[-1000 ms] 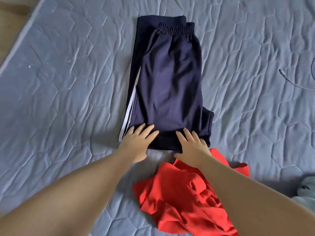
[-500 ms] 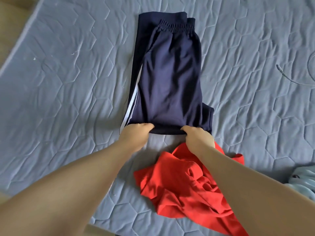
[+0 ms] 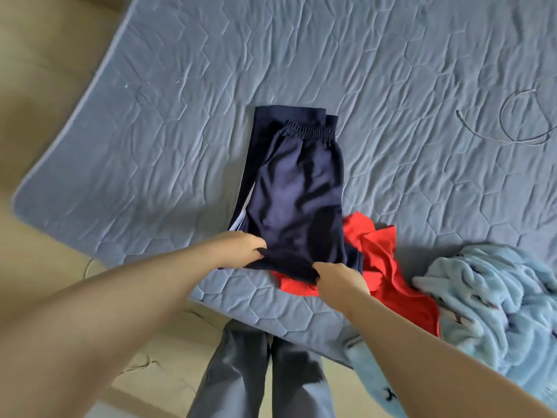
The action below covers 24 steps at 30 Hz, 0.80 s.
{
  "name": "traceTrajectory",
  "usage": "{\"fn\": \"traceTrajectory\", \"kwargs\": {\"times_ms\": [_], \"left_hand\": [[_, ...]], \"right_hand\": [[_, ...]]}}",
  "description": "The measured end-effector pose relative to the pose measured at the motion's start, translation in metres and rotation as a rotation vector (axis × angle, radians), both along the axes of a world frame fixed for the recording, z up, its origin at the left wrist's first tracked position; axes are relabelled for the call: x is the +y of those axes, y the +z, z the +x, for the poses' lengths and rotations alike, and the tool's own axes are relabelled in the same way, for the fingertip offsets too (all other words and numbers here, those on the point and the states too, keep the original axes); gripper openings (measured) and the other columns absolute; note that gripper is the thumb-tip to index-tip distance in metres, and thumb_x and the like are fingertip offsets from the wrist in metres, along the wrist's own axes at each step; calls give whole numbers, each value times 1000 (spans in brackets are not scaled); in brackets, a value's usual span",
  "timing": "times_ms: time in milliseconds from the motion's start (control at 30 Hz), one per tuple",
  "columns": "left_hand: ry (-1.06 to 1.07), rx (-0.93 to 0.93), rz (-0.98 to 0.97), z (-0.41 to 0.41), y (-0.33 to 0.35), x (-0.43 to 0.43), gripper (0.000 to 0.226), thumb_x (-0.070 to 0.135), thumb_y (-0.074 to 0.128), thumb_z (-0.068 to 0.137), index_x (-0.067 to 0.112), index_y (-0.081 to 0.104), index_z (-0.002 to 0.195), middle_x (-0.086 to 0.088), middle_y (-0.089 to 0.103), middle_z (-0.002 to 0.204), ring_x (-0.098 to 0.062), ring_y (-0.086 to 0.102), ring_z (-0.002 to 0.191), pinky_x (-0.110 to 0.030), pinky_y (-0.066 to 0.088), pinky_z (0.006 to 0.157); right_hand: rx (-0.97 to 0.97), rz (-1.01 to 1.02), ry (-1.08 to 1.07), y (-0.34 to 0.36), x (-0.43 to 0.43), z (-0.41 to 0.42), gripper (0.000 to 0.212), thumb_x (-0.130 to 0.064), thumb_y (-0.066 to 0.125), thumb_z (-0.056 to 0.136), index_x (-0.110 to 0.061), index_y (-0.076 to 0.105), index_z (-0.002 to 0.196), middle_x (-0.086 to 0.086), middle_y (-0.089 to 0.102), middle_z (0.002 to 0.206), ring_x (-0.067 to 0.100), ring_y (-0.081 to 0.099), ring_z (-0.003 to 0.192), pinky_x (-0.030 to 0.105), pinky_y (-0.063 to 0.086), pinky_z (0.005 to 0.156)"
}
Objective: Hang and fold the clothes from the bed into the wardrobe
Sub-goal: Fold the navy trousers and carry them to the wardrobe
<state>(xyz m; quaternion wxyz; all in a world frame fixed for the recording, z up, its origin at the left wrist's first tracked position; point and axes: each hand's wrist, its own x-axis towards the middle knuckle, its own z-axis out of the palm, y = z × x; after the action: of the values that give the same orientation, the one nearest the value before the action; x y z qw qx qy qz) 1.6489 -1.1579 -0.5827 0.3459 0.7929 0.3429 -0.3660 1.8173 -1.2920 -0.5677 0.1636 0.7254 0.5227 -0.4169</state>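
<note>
My left hand (image 3: 241, 248) and right hand (image 3: 337, 277) both clench the near edge of the trousers (image 3: 295, 200), raised over the red top (image 3: 388, 267), probably so I can fold it toward the waistband (image 3: 310, 133).

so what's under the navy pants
The red garment shows under the near edge of the pants, which the left hand and right hand grip. The quilt lies under the rest. How far the red reaches beneath is covered.
</note>
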Motion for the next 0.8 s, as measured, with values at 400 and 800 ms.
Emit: {"fn": "traceTrajectory", "kwargs": {"times_ms": [400, 800], "left_hand": [[-51, -41, 140, 12, 45, 18, 19, 36, 38, 95, 23, 51, 88, -9, 62, 103, -27, 52, 86, -30, 36, 67], [-180, -222, 758, 81, 44, 149, 26, 34, 32, 99, 17, 50, 109, -8, 63, 109, -30, 57, 100, -31, 28, 63]], "right_hand": [[-262, 211, 41, 35, 8, 17, 22, -29, 40, 96, -19, 52, 110, 5, 65, 110, 27, 58, 107, 34, 33, 83], [-494, 585, -258, 36, 141, 71, 23, -19, 45, 94, -10, 57, 112, 13, 48, 117, 32, 42, 112, 39, 28, 90]]}}
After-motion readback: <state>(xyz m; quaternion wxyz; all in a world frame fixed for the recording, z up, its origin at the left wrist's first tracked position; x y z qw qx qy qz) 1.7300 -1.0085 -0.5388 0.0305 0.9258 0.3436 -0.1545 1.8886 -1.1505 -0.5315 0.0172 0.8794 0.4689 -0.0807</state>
